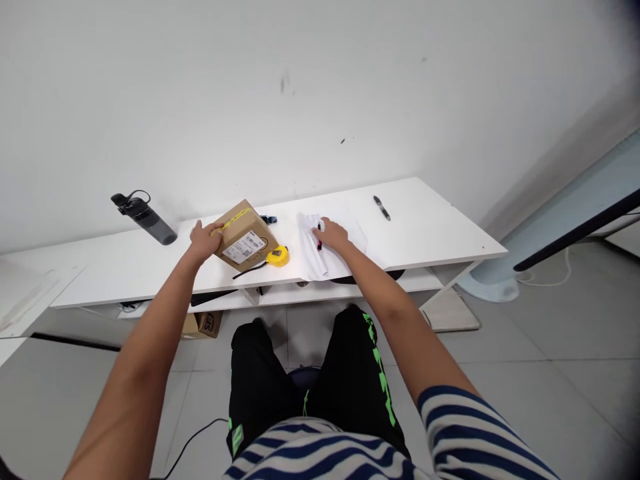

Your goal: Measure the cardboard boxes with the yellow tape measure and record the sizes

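My left hand has its fingers curled on the left side of a small brown cardboard box with yellow tape and a white printed label. The box looks tilted on the white table. Just right of its front corner sits a yellow tape measure, its dark strap lying toward the table's front edge. My right hand pinches the upper end of a slim pen with dark and red parts. Beneath the pen and hand spreads a crumpled white sheet, overhanging the front edge a little.
A dark water bottle stands on the left by the wall. A black pen lies at the back right. Behind the box, a small dark item partly shows. Under the tabletop runs a shelf; another carton sits below.
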Available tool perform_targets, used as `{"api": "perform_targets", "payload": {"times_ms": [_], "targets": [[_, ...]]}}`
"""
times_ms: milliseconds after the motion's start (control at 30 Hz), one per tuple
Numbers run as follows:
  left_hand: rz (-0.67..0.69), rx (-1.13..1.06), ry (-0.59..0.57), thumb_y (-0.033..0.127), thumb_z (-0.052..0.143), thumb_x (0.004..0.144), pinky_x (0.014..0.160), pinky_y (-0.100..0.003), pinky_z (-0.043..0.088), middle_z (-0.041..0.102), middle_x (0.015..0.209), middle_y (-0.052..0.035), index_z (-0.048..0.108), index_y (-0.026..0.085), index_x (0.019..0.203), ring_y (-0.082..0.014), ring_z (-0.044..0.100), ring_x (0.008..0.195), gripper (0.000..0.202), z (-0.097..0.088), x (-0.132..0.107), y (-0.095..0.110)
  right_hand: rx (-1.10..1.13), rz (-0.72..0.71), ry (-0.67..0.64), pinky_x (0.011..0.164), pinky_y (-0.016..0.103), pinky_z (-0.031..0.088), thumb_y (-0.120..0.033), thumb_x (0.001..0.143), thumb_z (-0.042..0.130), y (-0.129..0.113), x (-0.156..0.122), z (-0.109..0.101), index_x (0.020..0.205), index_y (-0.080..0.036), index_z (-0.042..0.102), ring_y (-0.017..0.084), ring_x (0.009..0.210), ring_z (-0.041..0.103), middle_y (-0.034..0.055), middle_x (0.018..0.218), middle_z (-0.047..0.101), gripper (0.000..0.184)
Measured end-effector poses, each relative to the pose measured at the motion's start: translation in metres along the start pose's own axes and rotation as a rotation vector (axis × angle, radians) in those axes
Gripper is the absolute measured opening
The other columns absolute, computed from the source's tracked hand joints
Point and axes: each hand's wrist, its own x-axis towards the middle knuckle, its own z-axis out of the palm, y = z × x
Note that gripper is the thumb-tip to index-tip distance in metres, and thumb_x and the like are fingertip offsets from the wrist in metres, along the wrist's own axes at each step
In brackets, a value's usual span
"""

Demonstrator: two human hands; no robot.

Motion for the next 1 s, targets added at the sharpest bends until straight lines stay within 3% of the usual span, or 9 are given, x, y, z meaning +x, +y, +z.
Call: {"api": "perform_targets", "payload": {"times_ms": [67, 167, 233, 300, 400, 533, 700, 833, 1000], "targets": [[0.036, 0.195, -0.017, 0.025, 0.061, 0.073, 0.118, -0.055, 0.034, 0.058, 0.140, -0.0146, 0.072, 0.020, 0.113, -0.0382, 0.039, 0.144, 0.041, -0.007, 0.011, 0.012, 0.025, -0.033, -0.036, 0.092, 0.045, 0.048, -0.035, 0.088, 0.060, -0.001, 0.009, 0.006, 0.145, -0.015, 0.050, 0.036, 0.114, 0.064, 0.0203, 0.125, 0.068, 0.061], [0.034, 0.227, -0.071, 0.025, 0.059, 0.072, 0.106, -0.051, 0.046, 0.064, 0.131, -0.0146, 0.069, 0.021, 0.114, -0.0369, 0.055, 0.128, 0.043, -0.010, 0.025, 0.030, 0.093, -0.068, -0.048, 0.089, 0.040, 0.048, -0.024, 0.085, 0.057, -0.002, 0.018, 0.003, 0.121, -0.017, 0.067, 0.031, 0.105, 0.067, 0.0160, 0.111, 0.074, 0.039], [0.011, 0.190, -0.097, 0.029, 0.059, 0.074, 0.097, -0.047, 0.052, 0.066, 0.127, -0.0133, 0.067, 0.023, 0.117, -0.0346, 0.063, 0.115, 0.045, -0.008, 0.033, 0.038, 0.167, -0.095, -0.031, 0.084, 0.033, 0.049, -0.025, 0.090, 0.049, 0.004, 0.019, -0.006, 0.111, -0.019, 0.070, 0.024, 0.098, 0.069, 0.0108, 0.106, 0.075, 0.031], [0.025, 0.137, -0.082, 0.037, 0.057, 0.079, 0.099, -0.045, 0.051, 0.065, 0.132, -0.0123, 0.063, 0.024, 0.126, -0.0331, 0.064, 0.116, 0.049, -0.003, 0.040, 0.043, 0.238, -0.113, -0.021, 0.076, 0.027, 0.049, -0.030, 0.093, 0.043, 0.017, 0.014, -0.014, 0.110, -0.021, 0.068, 0.018, 0.089, 0.069, 0.0060, 0.103, 0.075, 0.032], [0.091, 0.070, -0.059, 0.055, 0.042, 0.090, 0.113, -0.046, 0.041, 0.051, 0.152, -0.0119, 0.047, 0.024, 0.147, -0.0319, 0.050, 0.138, 0.065, 0.011, 0.048, 0.049, 0.300, -0.143, 0.069, 0.069, 0.026, 0.046, -0.042, 0.090, 0.054, 0.034, -0.005, -0.017, 0.096, -0.022, 0.066, 0.016, 0.076, 0.065, 0.0010, 0.083, 0.071, 0.024], [0.048, 0.287, -0.184, 0.067, 0.024, 0.092, 0.116, -0.063, 0.026, 0.035, 0.163, -0.0153, 0.035, 0.025, 0.156, -0.0406, 0.031, 0.149, 0.078, 0.040, 0.047, 0.061, 0.545, -0.193, 0.279, 0.071, 0.028, 0.043, -0.058, 0.094, 0.045, 0.042, -0.025, -0.003, 0.067, -0.023, 0.055, 0.016, 0.071, 0.058, 0.0001, 0.066, 0.059, 0.045], [0.156, 0.447, -0.234, 0.067, 0.028, 0.089, 0.114, -0.067, 0.024, 0.038, 0.160, -0.0129, 0.040, 0.031, 0.152, -0.0436, 0.032, 0.146, 0.073, 0.055, 0.042, 0.075, 0.748, -0.103, 0.103, 0.065, 0.029, 0.041, -0.059, 0.096, 0.037, 0.040, -0.021, 0.003, 0.077, -0.023, 0.061, 0.016, 0.062, 0.053, -0.0020, 0.058, 0.054, 0.047], [0.109, 0.440, -0.220, 0.068, 0.033, 0.087, 0.108, -0.065, 0.034, 0.045, 0.151, -0.0179, 0.049, 0.028, 0.144, -0.0465, 0.038, 0.138, 0.072, 0.051, 0.044, 0.079, 0.660, -0.098, 0.105, 0.060, 0.028, 0.034, -0.054, 0.089, 0.053, 0.040, -0.020, 0.000, 0.057, -0.023, 0.044, 0.013, 0.058, 0.042, -0.0044, 0.054, 0.040, 0.046], [0.175, 0.392, -0.136, 0.064, 0.033, 0.089, 0.115, -0.061, 0.025, 0.044, 0.151, -0.0171, 0.049, 0.025, 0.143, -0.0433, 0.036, 0.140, 0.069, 0.058, 0.040, 0.074, 0.610, -0.128, 0.072, 0.057, 0.028, 0.028, -0.041, 0.086, 0.055, 0.040, -0.021, 0.002, 0.056, -0.024, 0.030, 0.011, 0.057, 0.031, -0.0058, 0.055, 0.028, 0.043]]}}
